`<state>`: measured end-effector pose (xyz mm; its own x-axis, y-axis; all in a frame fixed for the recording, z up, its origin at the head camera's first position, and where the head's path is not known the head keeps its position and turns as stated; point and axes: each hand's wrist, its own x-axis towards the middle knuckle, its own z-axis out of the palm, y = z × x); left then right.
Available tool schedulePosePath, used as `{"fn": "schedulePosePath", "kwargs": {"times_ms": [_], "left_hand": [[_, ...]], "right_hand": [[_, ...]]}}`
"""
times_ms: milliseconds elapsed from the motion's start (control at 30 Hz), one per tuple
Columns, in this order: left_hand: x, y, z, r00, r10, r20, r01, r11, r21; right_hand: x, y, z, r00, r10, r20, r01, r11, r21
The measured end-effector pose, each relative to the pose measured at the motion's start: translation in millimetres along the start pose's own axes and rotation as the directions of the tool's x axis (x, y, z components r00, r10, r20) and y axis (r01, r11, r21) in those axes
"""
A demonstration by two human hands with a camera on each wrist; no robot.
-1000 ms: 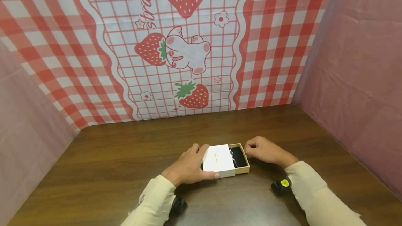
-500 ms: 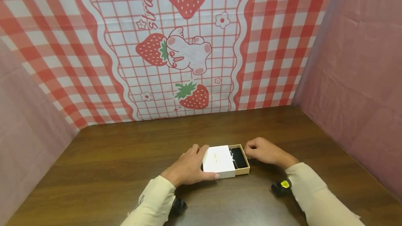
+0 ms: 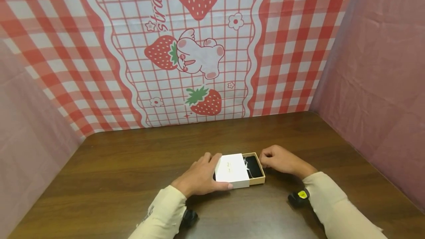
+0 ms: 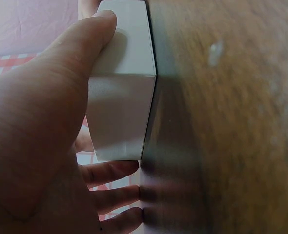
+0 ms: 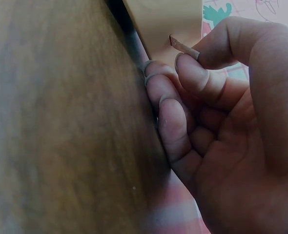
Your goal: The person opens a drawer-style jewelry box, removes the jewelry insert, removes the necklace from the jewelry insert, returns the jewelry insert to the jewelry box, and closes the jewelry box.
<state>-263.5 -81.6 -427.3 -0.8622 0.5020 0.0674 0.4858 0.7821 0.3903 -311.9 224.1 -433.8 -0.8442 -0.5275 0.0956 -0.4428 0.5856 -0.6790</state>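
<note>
A small white jewelry box sleeve (image 3: 232, 170) with gold lettering lies on the table. Its tan drawer (image 3: 257, 181) sticks out partway on the right, showing a black pad (image 3: 255, 168) with a thin silver chain (image 3: 247, 165) on it. My left hand (image 3: 200, 176) grips the sleeve, thumb along the near side and fingers at the far side. In the left wrist view the thumb presses on the white box wall (image 4: 122, 117). My right hand (image 3: 280, 159) pinches a short pull tab (image 5: 184, 48) on the drawer's end between thumb and index finger; its other fingers are curled.
The brown wooden table (image 3: 132, 165) carries the box. Behind it hangs a red-and-white checked strawberry cloth (image 3: 199, 58); pink cloth (image 3: 378, 76) closes off both sides. A black wrist camera (image 3: 297, 197) hangs under each forearm.
Both hands keep their hold on the box, and the drawer stands out about as far as before. Only a slight shift of the head view shows.
</note>
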Motion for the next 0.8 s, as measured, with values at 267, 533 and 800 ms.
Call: {"fn": "schedulePosePath", "kwargs": {"times_ms": [267,533,800], "left_hand": [[0.4,0.1,-0.3,1.000,-0.004,0.000,0.004,1.000,-0.003],[-0.2,-0.5,-0.1,1.000,0.001,-0.006,-0.001,1.000,0.009],[0.5,0.7,-0.1,1.000,0.005,-0.006,-0.005,1.000,0.011]], "right_hand": [[-1.0,-0.4,-0.6,1.000,0.013,-0.003,-0.013,1.000,0.000],[-4.0,-0.1,-3.2,0.999,0.038,-0.003,-0.038,0.999,0.008],[-5.5,-1.6,-4.8,0.999,0.033,-0.001,-0.033,0.999,0.026]]}}
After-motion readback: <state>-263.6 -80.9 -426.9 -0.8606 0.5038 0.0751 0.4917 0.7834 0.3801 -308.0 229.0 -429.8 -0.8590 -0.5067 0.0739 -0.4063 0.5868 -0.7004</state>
